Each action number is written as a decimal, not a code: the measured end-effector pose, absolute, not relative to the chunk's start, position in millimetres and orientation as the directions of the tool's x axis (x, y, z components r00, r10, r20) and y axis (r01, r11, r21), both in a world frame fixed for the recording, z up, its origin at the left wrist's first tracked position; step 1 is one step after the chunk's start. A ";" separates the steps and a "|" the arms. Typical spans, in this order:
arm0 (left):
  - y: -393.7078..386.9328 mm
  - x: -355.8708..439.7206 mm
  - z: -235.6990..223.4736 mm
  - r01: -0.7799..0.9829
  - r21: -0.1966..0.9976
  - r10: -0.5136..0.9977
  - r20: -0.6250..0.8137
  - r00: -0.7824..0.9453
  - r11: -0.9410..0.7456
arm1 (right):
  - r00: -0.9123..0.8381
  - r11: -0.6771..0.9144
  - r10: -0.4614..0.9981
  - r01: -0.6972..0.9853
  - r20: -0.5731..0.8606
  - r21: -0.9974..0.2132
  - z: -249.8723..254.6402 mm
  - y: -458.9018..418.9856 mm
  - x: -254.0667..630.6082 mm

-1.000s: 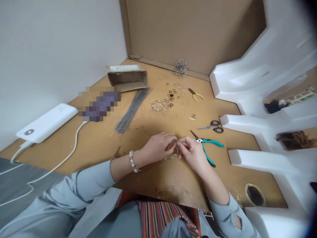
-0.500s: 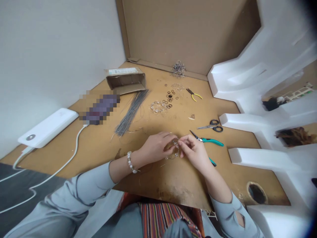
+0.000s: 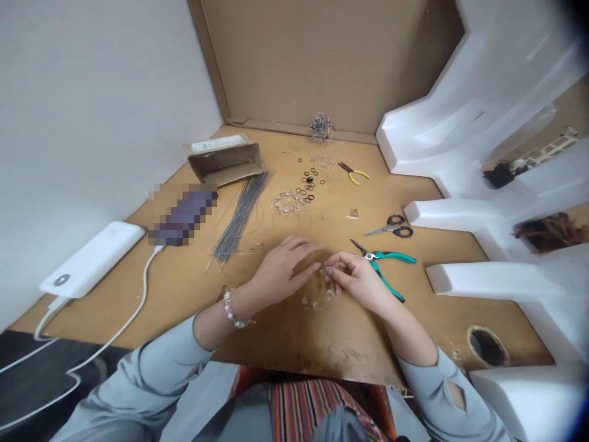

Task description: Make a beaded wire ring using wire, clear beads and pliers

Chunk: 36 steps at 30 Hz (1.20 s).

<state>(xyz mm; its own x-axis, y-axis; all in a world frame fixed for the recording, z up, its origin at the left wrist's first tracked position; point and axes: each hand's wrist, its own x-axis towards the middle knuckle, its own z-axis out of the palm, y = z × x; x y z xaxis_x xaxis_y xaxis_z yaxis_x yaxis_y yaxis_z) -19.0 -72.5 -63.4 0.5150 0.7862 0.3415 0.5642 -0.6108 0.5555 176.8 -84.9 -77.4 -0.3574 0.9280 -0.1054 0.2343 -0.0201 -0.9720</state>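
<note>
My right hand [image 3: 354, 279] pinches a thin beaded wire loop [image 3: 330, 294] between thumb and fingers. Clear beads show along the loop as it hangs below the fingertips. My left hand [image 3: 283, 270] is open, index finger stretched out and thumb apart from it. The left thumb tip comes close to the pinched end of the loop; whether it touches is too small to tell. Just right of my right hand lie teal-handled pliers [image 3: 391, 258], partly hidden behind it. Beyond my left hand, another ring of clear beads on wire [image 3: 288, 202] lies on the table.
A bundle of grey wires [image 3: 242, 218] and a cardboard box [image 3: 225, 161] are at left, near a power bank [image 3: 94, 258] with a white cable. Black rings [image 3: 308, 181], yellow pliers [image 3: 354, 173], scissors [image 3: 391, 227] and a wire tangle [image 3: 321, 127] lie farther back. White foam [image 3: 464, 279] edges the right side.
My left hand has opened and drawn slightly left, off the beaded wire loop. My right hand still pinches it. The view has shifted a little.
</note>
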 end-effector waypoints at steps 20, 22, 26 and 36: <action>-71.7 -15.7 -68.6 0.436 0.853 0.875 0.049 0.482 -0.288 | -0.397 0.043 0.910 0.381 -0.121 -0.923 -84.7 -89.3 175.6; -71.7 -15.5 -69.4 0.422 0.852 0.871 0.075 0.485 -0.308 | -0.395 0.068 0.913 0.395 -0.102 -0.916 -83.2 -89.4 175.6; -72.7 -13.7 -73.1 0.378 0.861 0.860 0.123 0.495 -0.341 | -0.386 0.138 0.921 0.426 -0.043 -0.894 -78.5 -89.9 173.6; -71.1 -13.0 -75.9 0.290 0.917 0.884 0.120 0.452 -0.273 | -0.377 0.225 0.926 0.487 0.029 -0.844 -75.2 -91.9 170.7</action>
<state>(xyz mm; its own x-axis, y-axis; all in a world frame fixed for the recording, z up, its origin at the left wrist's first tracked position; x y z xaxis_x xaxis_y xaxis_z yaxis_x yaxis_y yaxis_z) -13.0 -71.1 -75.9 0.4521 0.8839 0.1199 0.2905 -0.2730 0.9171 170.7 -91.9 -75.2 -0.3770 0.9257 0.0290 0.4873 0.2249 -0.8438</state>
